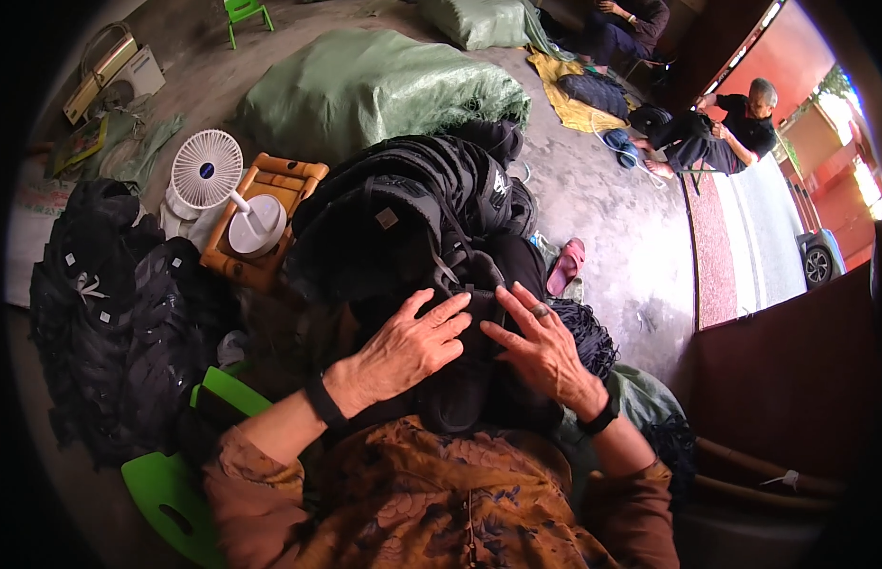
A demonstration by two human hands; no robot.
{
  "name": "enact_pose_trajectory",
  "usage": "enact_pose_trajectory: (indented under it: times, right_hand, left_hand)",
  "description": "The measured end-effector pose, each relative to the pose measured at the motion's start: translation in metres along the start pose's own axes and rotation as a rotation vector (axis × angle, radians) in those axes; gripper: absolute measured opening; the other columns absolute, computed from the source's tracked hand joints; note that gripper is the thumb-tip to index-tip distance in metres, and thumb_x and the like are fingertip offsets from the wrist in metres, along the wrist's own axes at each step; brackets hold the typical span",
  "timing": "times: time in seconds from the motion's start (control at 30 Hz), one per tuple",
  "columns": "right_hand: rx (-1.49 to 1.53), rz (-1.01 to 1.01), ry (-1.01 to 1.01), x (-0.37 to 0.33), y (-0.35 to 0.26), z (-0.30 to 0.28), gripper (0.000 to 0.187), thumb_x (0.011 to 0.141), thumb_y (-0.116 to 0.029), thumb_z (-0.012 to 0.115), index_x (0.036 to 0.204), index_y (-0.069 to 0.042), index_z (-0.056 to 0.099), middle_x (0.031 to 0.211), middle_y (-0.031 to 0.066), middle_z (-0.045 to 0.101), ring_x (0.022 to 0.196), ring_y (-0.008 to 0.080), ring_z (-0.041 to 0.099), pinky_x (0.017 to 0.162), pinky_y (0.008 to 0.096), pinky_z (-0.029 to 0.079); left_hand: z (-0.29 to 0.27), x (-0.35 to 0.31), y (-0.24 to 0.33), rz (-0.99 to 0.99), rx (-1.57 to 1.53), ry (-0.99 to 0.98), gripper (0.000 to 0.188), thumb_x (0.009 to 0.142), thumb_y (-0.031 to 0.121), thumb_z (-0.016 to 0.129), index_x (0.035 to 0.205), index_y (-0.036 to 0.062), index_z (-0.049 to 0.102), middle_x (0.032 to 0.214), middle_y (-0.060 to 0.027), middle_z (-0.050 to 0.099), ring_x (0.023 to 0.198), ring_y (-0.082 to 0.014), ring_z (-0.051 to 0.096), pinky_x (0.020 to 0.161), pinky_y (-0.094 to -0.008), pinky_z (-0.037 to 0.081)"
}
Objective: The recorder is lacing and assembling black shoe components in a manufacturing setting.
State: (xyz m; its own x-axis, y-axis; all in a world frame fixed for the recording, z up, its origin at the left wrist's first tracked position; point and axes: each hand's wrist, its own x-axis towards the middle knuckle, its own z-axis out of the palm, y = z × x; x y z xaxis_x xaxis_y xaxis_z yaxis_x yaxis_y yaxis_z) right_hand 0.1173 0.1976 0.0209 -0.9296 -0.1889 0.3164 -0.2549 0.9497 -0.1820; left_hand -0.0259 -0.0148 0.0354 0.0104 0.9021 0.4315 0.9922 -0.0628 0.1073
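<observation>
My left hand (403, 343) lies over a black cloth piece (481, 305) on my lap, its fingers stretched and the tips touching the cloth. From the other side my right hand (543, 358), with a ring on one finger, rests its spread fingertips on the same piece. A grey strap end (447, 269) shows just beyond my left fingertips. The piece's kind is unclear because dark cloth runs together around it. Right beyond my hands rises a nested stack of black cloth goods (365, 204) with a small pale square tag.
A white fan (256, 226) stands on a bamboo stool (303, 175) at the left. Black goods (109, 322) are heaped far left, near a green plastic chair (171, 503). A green sack (375, 90) lies behind the stack. Black cords (585, 337) hang at right; two people sit beyond.
</observation>
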Motion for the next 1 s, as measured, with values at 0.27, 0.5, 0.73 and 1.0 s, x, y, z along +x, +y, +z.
enact_pose_trajectory:
  times: [0.27, 0.5, 0.73, 1.0]
  right_hand:
    - [0.082, -0.217, -0.275, 0.024, 0.027, -0.016, 0.023, 0.073, -0.029, 0.074, 0.088, -0.015, 0.063, 0.106, 0.0054, 0.054, 0.119, 0.0285, 0.047, 0.084, 0.0417, 0.046]
    - [0.355, 0.024, -0.200, 0.019, 0.014, 0.003, 0.011, 0.078, -0.020, 0.073, 0.079, -0.010, 0.068, 0.108, 0.0060, 0.056, 0.123, 0.0328, 0.044, 0.090, 0.0456, 0.044]
    - [0.712, 0.394, -0.129, 0.036, 0.025, 0.009, 0.013, 0.083, -0.015, 0.068, 0.085, -0.003, 0.067, 0.085, 0.0081, 0.062, 0.091, 0.0246, 0.061, 0.083, 0.0430, 0.045]
    - [0.061, -0.114, -0.480, 0.036, 0.019, -0.004, 0.011, 0.078, -0.026, 0.068, 0.079, -0.015, 0.070, 0.091, 0.0015, 0.063, 0.112, 0.0274, 0.050, 0.082, 0.0430, 0.047]
  left_hand:
    - [0.016, -0.005, -0.016, -0.124, -0.120, -0.152, 0.019, 0.072, 0.013, 0.074, 0.081, 0.0086, 0.057, 0.084, -0.0059, 0.050, 0.087, -0.0243, 0.052, 0.074, -0.0344, 0.048]
    - [0.010, 0.005, -0.009, -0.248, -0.255, -0.286, 0.016, 0.072, 0.023, 0.078, 0.078, 0.0129, 0.067, 0.082, -0.0002, 0.053, 0.094, -0.0218, 0.050, 0.077, -0.0370, 0.045]
    - [0.019, -0.001, 0.004, -0.432, -0.475, -0.226, 0.010, 0.075, 0.019, 0.073, 0.083, 0.0157, 0.071, 0.091, 0.0058, 0.062, 0.104, -0.0184, 0.050, 0.092, -0.0413, 0.036]
    - [0.025, -0.002, 0.013, -0.398, -0.412, -0.114, 0.012, 0.075, 0.015, 0.073, 0.086, 0.0144, 0.068, 0.090, 0.0027, 0.065, 0.108, -0.0206, 0.051, 0.098, -0.0461, 0.032]
